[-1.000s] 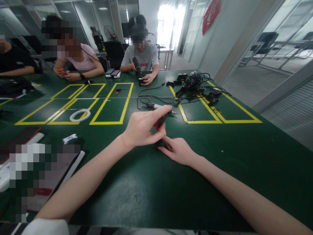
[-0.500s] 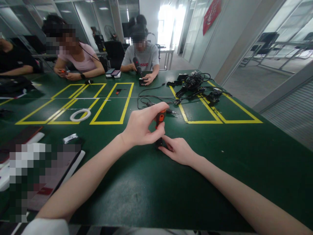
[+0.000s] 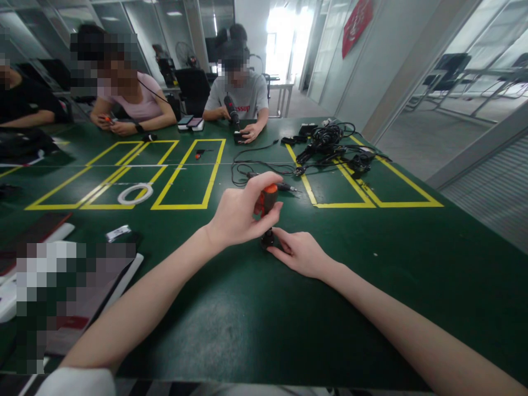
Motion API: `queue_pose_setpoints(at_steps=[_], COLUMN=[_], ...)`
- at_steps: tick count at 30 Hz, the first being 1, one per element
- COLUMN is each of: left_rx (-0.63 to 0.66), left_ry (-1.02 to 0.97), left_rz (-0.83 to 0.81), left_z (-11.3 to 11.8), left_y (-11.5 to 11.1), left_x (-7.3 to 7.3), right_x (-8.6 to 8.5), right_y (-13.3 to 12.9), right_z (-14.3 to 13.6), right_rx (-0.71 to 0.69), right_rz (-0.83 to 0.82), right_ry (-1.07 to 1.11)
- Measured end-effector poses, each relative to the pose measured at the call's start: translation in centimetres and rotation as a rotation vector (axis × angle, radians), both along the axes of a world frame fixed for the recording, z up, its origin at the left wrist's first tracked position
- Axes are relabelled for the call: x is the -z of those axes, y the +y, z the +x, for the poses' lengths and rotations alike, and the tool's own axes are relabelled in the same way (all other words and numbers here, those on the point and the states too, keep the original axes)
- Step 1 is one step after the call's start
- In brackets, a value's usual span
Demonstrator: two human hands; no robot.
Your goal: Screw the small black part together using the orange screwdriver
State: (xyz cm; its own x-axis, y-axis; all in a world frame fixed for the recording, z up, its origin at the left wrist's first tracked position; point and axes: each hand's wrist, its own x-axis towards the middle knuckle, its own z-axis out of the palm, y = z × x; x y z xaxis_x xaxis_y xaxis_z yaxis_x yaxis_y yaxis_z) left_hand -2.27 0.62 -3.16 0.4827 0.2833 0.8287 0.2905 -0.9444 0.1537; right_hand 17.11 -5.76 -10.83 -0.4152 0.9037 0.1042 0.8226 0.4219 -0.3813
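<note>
My right hand, thumb and forefinger clamped on a small black part, steadies it on the green bench, much as half a second ago. Just above, the fingers of my left hand grip an orange-and-black screwdriver, which stands nearly upright over the part. My left forefinger, straight across the handle's top a second ago, now curls behind it, baring the orange cap; the handle shows a darker side than in the previous frame.

Counted from the near side: two hands, one screwdriver and one black part. At left lie two white-edged slabs, partly blurred, and one silver packet. Beyond are one white ring, overlapping yellow tape, and one corded tool, partly hidden behind my left hand. One small orange-and-black tool rests inside a yellow outline. Right of it sits a heap of black cables, too tangled to count.

Three people are seated across the bench: one in black, one in pink holding a small orange item, and one in grey holding one dark tool over one black object. One red hanging marks the far wall.
</note>
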Motion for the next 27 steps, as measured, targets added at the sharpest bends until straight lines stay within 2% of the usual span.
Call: queue_pose_setpoints(at_steps=[5, 13, 21, 27], left_rx=[-0.049, -0.026, -0.025, 0.012], left_ry=[0.050, 0.076, 0.101, 0.126], left_rz=[0.028, 0.028, -0.090, -0.043], left_z=[-0.2, -0.3, -0.4, -0.5], left_y=[-0.1, 0.1, -0.1, -0.1], left_x=[-0.3, -0.8, -0.8, -1.1], right_x=[0.0, 0.4, 0.2, 0.3], right_y=[0.0, 0.1, 0.0, 0.1], right_z=[0.0, 0.0, 0.0, 0.1], right_rx=[-0.004, -0.007, -0.006, -0.009], right_rz=[0.009, 0.020, 0.008, 0.020], right_ry=[0.002, -0.004, -0.006, 0.004])
